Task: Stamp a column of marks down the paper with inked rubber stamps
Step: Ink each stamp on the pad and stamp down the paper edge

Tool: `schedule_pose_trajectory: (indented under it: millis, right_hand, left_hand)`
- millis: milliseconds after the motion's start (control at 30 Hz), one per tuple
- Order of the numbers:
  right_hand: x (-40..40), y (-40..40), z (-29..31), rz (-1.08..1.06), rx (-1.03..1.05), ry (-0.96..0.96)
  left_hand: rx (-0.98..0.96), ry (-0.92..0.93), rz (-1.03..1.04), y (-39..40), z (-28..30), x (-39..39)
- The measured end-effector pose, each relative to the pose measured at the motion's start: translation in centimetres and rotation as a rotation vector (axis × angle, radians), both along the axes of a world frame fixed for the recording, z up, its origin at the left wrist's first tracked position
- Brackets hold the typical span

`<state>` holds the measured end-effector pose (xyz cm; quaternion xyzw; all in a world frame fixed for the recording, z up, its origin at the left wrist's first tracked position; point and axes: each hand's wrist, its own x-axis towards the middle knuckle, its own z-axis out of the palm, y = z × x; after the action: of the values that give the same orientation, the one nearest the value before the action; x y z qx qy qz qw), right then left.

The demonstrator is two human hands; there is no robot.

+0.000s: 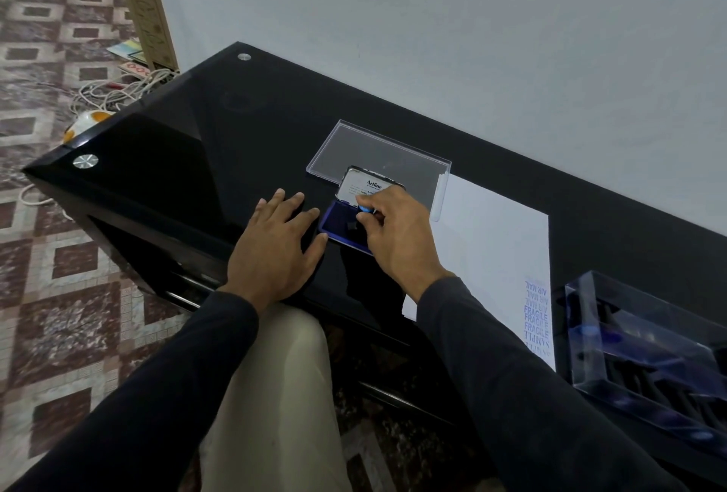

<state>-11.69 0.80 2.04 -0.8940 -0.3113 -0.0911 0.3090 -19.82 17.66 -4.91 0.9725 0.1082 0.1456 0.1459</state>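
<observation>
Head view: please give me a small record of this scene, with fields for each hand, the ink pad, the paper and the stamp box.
left hand: flat on the black table, fingertips at the ink pad's edge
right hand: pinches a blue-topped stamp over the pad
ink pad: open, lid raised, blue
paper: white, right of the pad, blue marks along its right edge
stamp box: clear, right of the paper

Blue-handled rubber stamp [364, 212] upright on open blue ink pad [341, 224], beside white paper [491, 239].
</observation>
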Motion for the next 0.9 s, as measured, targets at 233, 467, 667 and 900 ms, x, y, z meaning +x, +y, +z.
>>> schedule_pose_trajectory:
  millis: [233,467,667,900]
  right_hand:
    - [0.24,0.18,0.34,0.01,-0.024,-0.006]
    - [0.08,-0.2,0.42,-0.006,0.019,0.049]
    - [0.09,-0.12,0.5,-0.012,0.011,0.054]
    - [0.18,0.02,0.69,0.005,-0.023,0.025]
  left_hand:
    - [0.0,-0.003,-0.008,-0.01,0.11,-0.04]
    - [-0.001,0.007,-0.01,0.05,0.14,-0.05]
    - [-0.003,0.005,-0.006,0.01,0.16,-0.05]
    - [-0.007,-0.005,-0.009,0.12,0.08,0.0]
